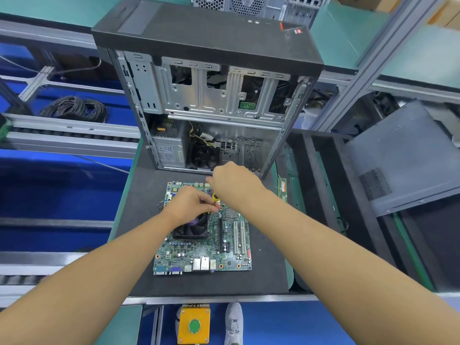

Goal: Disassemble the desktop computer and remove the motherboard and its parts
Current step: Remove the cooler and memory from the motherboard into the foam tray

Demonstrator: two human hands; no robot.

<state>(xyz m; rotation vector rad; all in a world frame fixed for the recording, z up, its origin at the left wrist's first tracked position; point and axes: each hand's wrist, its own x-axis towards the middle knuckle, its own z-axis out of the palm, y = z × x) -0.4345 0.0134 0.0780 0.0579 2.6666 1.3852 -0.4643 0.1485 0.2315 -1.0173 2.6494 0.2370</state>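
The motherboard (211, 247) is being worked on the black mat (139, 257). A yellow-handled screwdriver (216, 197) is being gripped by the right hand (234, 183) and pinched by the left hand (191, 202); traces could be gouged by a slip.

The green motherboard (211, 247) lies flat on the dark surface (268, 270) directly beneath the fingers, with its rear ports on the edge nearest the person and its long expansion slots just right of the left fingers (211, 208). Its black square cooler fan (193, 229) is still mounted, partly under the left palm. A yellow-handled screwdriver (215, 196) stands nearly upright over the board, its handle gripped by the right hand (234, 183) and its lower end pinched by the left fingers (the tip is hidden). Beyond the fingers stands the desktop case (211, 95), open side toward the person and black bezel uppermost, with a power supply and fan low inside.
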